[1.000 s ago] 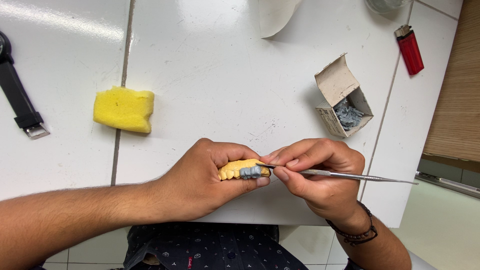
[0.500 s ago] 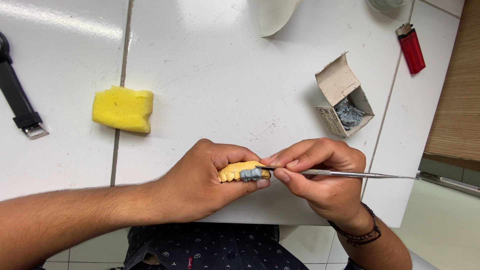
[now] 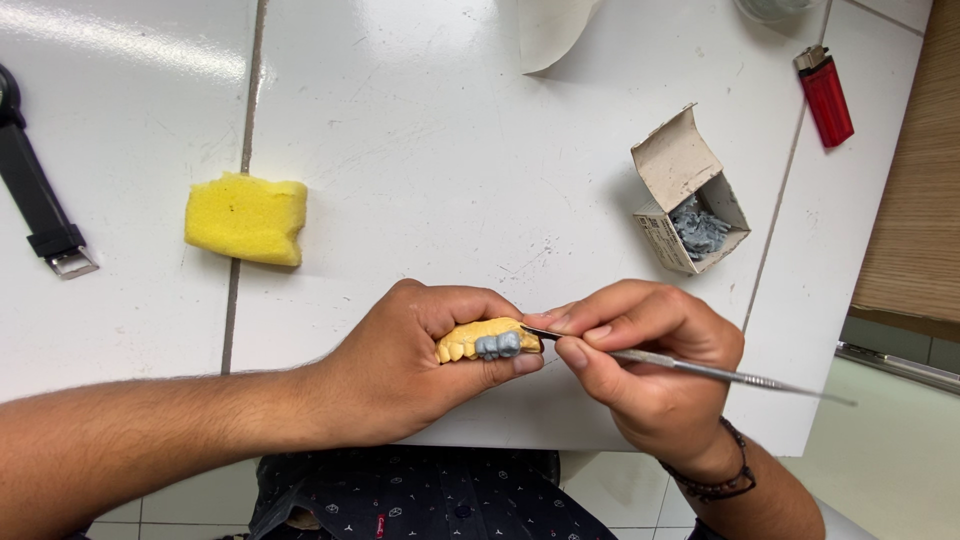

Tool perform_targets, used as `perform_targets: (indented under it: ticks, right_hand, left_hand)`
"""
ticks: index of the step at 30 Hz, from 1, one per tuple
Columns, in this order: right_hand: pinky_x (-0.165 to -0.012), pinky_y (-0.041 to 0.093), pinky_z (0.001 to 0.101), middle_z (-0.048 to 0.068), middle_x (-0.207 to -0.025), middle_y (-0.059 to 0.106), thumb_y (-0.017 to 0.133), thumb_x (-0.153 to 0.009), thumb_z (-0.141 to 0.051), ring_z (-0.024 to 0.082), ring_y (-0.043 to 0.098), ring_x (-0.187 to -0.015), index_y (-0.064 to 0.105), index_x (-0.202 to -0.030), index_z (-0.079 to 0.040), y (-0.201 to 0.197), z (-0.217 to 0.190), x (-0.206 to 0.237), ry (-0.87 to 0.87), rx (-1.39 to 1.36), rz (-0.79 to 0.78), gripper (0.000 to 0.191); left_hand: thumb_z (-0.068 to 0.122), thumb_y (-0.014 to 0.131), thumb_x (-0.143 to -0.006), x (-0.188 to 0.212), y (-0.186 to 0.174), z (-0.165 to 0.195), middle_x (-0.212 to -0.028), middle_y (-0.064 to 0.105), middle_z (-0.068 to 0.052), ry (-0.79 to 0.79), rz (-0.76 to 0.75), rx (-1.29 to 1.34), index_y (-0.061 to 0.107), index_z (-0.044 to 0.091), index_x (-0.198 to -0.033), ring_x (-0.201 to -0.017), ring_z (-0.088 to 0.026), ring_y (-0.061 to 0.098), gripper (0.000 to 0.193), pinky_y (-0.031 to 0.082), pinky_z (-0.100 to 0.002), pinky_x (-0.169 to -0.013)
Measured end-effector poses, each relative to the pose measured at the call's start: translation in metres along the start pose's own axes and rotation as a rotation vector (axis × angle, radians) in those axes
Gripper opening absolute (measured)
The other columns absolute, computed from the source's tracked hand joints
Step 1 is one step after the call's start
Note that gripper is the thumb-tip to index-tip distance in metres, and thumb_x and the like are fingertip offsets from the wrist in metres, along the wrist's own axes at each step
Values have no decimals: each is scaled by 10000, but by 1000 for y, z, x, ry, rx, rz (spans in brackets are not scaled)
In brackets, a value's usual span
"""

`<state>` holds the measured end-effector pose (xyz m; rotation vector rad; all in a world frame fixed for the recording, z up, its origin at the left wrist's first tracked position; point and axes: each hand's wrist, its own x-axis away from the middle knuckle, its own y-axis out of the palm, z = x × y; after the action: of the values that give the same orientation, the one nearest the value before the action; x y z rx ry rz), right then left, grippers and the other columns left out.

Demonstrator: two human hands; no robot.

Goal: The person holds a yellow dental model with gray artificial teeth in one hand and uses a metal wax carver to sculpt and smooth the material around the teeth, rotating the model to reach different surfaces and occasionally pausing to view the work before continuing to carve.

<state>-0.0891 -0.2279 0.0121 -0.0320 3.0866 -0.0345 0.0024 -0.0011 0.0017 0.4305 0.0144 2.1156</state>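
The left hand (image 3: 420, 360) is curled around a yellow dental model (image 3: 487, 340), thumb under it and fingers over the top, holding it just above the near edge of the white tiled worktop (image 3: 430, 150). A few grey wax teeth (image 3: 498, 345) sit in the row of yellow ones, facing the camera. The right hand (image 3: 640, 370) pinches a thin metal carving tool (image 3: 700, 368) between thumb and fingers like a pen; its tip touches the right end of the model, and its long handle runs out to the right past the worktop's edge. A dark beaded bracelet (image 3: 715, 485) circles the right wrist.

Farther back on the left lies a yellow sponge (image 3: 246, 219), and at the far left edge a black watch strap (image 3: 40, 210) with a metal buckle. To the right stands a small open cardboard box (image 3: 680, 190) with grey pieces inside. A red lighter (image 3: 825, 95) lies at the far right corner.
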Motion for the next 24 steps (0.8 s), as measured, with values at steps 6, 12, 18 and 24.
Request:
perform_targets:
  ticks: [6, 12, 18, 24]
  right_hand:
    - [-911, 714, 363, 176, -1071, 716, 717, -943, 108, 345, 781, -1089, 584, -1032, -24, 19, -6, 9, -112, 197, 46, 207]
    - [-930, 710, 366, 184, -1088, 734, 716, -954, 102, 352, 774, -1107, 591, -1044, -19, 20, -1, 8, -118, 200, 25, 196]
    - [-1004, 690, 405, 186, -1084, 726, 704, -972, 107, 338, 771, -1091, 577, -1045, -14, 19, 4, 10, -66, 62, 49, 189]
    - [-1021, 693, 415, 174, -1033, 723, 710, -976, 113, 324, 772, -1084, 592, -1040, -11, 16, 7, 10, -73, 67, 17, 182]
  left_hand:
    - [228, 696, -977, 3, 7, -5, -788, 741, 9, 66, 68, 32, 719, 81, -1035, -688, -35, 658, 159, 523, -213, -565]
    - [199, 682, -990, 4, 9, -9, -816, 749, -4, 89, 107, 22, 693, 68, -1033, -732, -44, 708, 138, 565, -218, -598]
    - [193, 674, -1010, 6, 8, -10, -876, 772, -3, 137, 97, 54, 693, 69, -1051, -800, -45, 741, 132, 602, -210, -655]
    - [192, 683, -987, 4, 7, -9, -816, 761, -16, 81, 103, 7, 702, 71, -1033, -733, -59, 727, 131, 578, -216, -598]
